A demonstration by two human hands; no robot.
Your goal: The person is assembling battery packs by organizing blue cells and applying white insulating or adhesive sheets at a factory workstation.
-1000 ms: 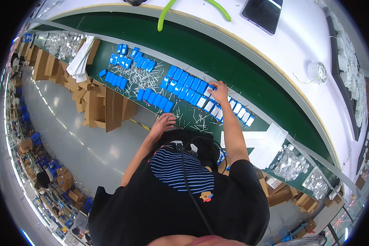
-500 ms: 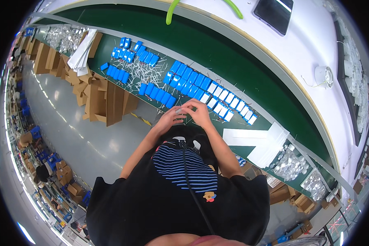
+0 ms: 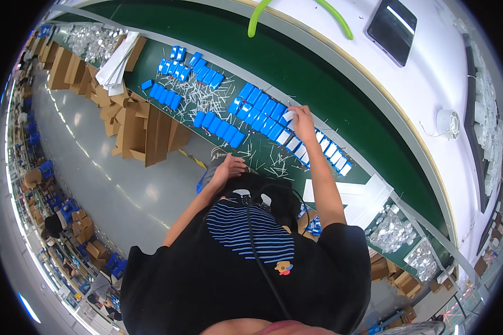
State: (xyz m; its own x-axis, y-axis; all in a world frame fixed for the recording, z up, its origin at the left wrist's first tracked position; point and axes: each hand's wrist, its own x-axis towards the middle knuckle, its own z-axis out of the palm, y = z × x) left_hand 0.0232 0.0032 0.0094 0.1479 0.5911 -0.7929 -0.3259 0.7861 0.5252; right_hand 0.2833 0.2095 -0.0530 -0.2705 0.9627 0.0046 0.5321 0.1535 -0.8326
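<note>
My right hand reaches over the rows of blue rectangular packs, its fingers closed on a small white pad. The pad is at the upper row, at a blue pack beside the white-topped ones. Whether it touches that pack I cannot tell. Left of the hand lie bare blue packs; to its right the packs carry white pads. My left hand is at the bench's near edge, fingers stretched out and holding nothing visible. Thin white strips lie scattered between the hands.
More blue packs and white strips lie on the green bench at left. White sheets and clear bags of parts are at right. Cardboard boxes stand beside the bench. Beyond it, a white surface holds a phone and green-handled tool.
My right hand has moved from beside my left hand, forward and right to the pack rows with a white pad. My left hand has lowered slightly toward my body.
</note>
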